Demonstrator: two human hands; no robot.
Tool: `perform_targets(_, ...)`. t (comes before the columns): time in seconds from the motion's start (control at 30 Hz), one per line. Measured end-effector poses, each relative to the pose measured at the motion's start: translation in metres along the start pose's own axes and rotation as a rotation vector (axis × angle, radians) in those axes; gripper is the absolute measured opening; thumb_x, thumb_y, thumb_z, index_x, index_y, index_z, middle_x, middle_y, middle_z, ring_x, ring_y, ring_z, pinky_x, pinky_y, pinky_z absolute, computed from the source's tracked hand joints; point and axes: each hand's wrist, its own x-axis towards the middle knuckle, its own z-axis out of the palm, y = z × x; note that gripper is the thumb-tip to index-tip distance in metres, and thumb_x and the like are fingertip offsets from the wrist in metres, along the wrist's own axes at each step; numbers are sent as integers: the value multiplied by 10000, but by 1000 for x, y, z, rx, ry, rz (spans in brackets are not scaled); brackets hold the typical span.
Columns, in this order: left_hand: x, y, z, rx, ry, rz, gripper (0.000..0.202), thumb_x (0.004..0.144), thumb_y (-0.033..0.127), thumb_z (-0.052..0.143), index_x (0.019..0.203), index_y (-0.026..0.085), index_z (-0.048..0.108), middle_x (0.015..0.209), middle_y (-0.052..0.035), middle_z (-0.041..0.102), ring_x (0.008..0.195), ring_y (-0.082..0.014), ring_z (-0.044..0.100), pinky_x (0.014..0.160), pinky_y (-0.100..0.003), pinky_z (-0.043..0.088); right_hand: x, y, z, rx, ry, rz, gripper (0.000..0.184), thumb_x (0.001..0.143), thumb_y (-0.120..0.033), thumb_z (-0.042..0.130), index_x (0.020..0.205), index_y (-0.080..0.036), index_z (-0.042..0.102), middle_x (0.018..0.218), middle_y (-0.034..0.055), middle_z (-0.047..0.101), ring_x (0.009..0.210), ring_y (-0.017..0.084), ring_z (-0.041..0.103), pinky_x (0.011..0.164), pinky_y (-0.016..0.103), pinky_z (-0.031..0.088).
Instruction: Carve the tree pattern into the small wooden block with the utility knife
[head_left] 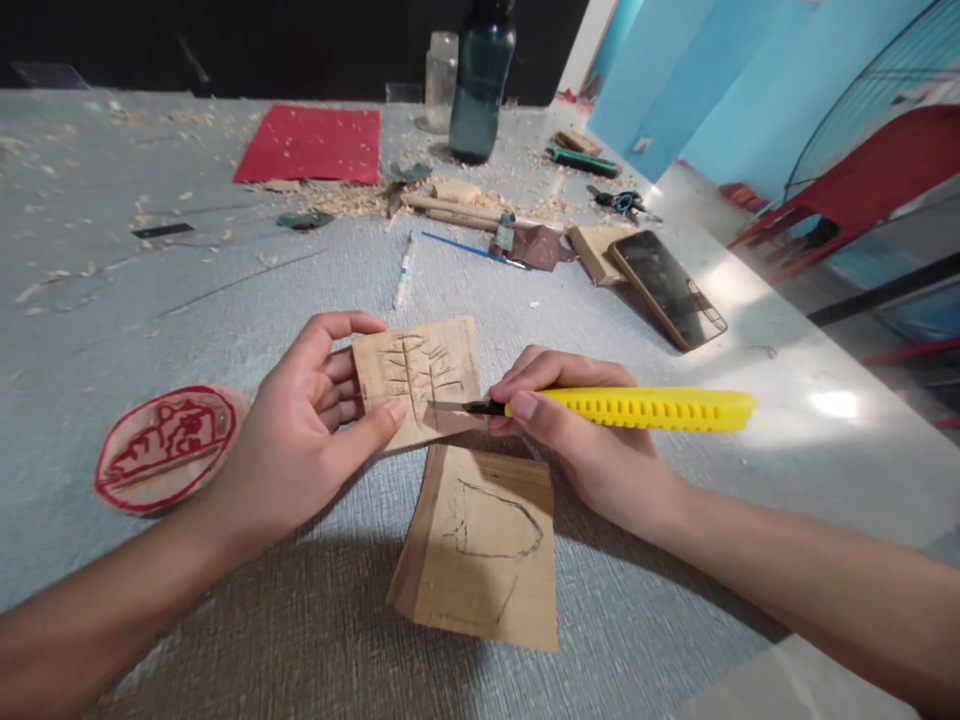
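Observation:
My left hand [311,425] grips a small wooden board [450,350] by its left side, thumb on the face and fingers behind. Branching lines like a plant are cut into that face. In my right hand [581,420] is a yellow utility knife [645,407], its blade pointing left and lying over the lower part of the carving. Whether the blade touches the wood I cannot tell. Just below, a wooden block [502,590] with a pencilled curved outline sits on the table. Left of my left hand lies an oval wooden piece [169,450] with red-painted carving.
Wood shavings, a red sheet [311,145] and a dark bottle [481,90] are at the back of the grey table [300,640]. A phone [667,285] leans on a wood block to the right, near scissors [622,202]. A white marker [403,270] lies beyond the board.

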Motion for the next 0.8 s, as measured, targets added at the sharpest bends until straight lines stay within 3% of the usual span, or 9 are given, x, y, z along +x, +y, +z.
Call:
perform_targets(0.3,0,1,3,0,9,8,538,802,248,821,1255,292,534,1120,-18,740,974,-200,770,804,-310,657,0,-1,-1,73,-7,29,121,922,-319,786,826,-246,781,820,9,705,754,167,675,701,310,575)
perform_targets(0.5,-1,-1,2,0,13,7,534,805,242,814,1259,306,539,1134,-5,742,1001,-184,767,802,-273,651,3,2,-3,196,-41,49,115,929,-323,785,848,-242,785,872,5,700,728,140,661,675,282,591)
perform_targets(0.8,1,0,3,-57,40,-22,518,782,238,842,1136,289,467,1029,15,727,879,-184,758,685,-278,652,4,1,-3,129,88,-60,126,949,-361,752,890,-273,821,891,32,714,682,159,623,594,315,547)
